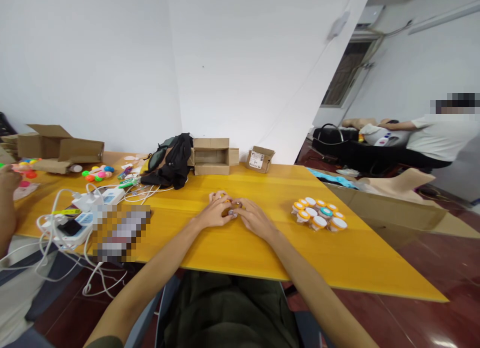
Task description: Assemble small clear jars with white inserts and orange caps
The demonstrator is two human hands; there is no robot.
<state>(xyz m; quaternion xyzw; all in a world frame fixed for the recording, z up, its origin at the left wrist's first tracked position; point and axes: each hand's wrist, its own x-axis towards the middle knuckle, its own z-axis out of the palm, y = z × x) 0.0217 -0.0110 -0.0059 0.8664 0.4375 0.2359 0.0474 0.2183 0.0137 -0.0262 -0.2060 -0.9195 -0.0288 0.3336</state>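
Over the middle of the table point(243, 258), my left hand point(215, 211) and my right hand point(254, 217) meet with their fingers bent inward. Between the fingertips is a small clear item point(233, 213) with a touch of orange near it. My fingers cover most of it, so its kind does not show. To the right of my right hand stands a cluster of small clear tubs point(318, 223). Most of their lids are orange-rimmed with white tops, and one lid is teal.
An open cardboard box point(212, 163), a smaller box point(260, 159) and a black bag point(172, 160) line the back. A power strip point(84, 220) with tangled white cables lies left, beside a blurred-out device point(122, 233). Another person's arm point(7, 208) is at far left.
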